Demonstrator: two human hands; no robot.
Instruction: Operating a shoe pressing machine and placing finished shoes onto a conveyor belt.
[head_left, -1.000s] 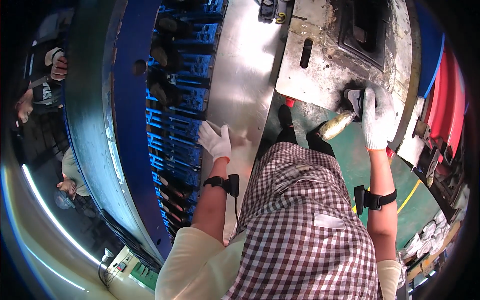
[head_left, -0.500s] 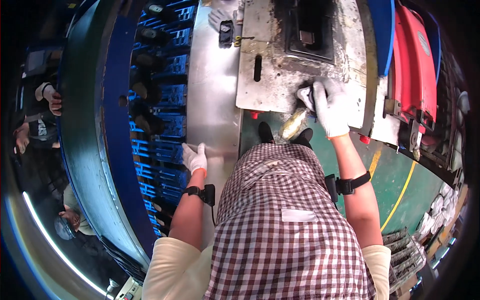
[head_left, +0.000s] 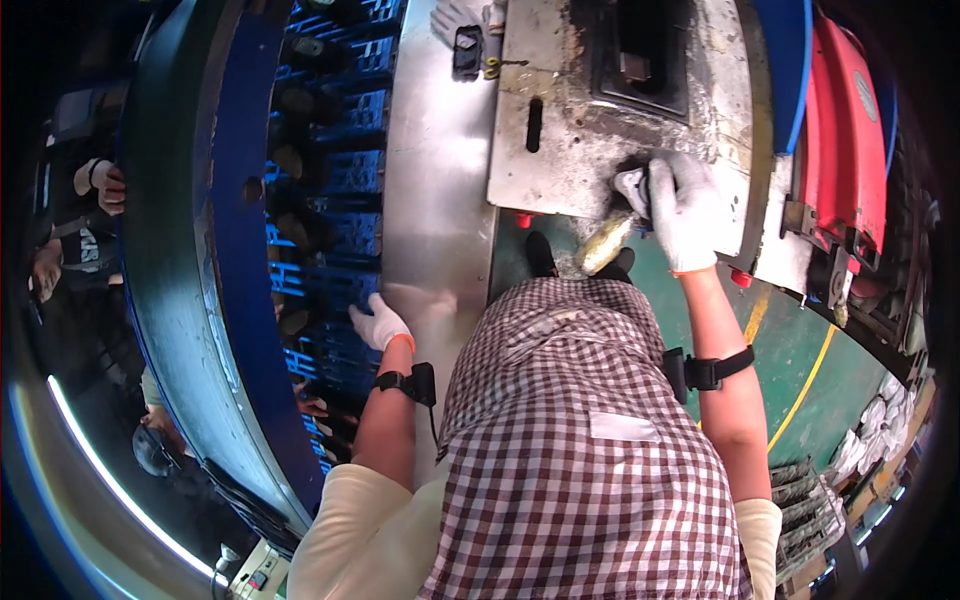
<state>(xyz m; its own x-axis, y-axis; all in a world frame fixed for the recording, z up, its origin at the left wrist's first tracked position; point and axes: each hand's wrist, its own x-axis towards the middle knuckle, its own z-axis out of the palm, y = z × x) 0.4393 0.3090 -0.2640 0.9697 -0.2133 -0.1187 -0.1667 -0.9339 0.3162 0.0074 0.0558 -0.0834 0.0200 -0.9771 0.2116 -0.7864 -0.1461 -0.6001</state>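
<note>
My left hand [head_left: 381,323], in a white glove, is held over the edge where a steel counter [head_left: 425,215] meets a row of blue racks. Its fingers are apart and nothing is in them. My right hand [head_left: 685,212], also gloved, is closed at the front edge of a stained metal plate [head_left: 560,190]. Under its fingers shows a small grey and black piece [head_left: 631,190], whose kind I cannot make out. Just below it a yellowish, wrapped-looking grip [head_left: 606,243] sticks out past the plate's edge toward me; whether the two are joined is unclear.
Dark shoe-like shapes [head_left: 288,160] sit among the blue racks [head_left: 350,240]. A black device [head_left: 467,52] and yellow-handled scissors [head_left: 492,68] lie at the far end of the counter. Red machinery [head_left: 845,140] stands at right. A co-worker's hand [head_left: 108,187] rests on the left belt's edge.
The view has shifted slightly. My left hand has turned and drawn a little toward the racks. My right hand stays closed at the plate's edge.
</note>
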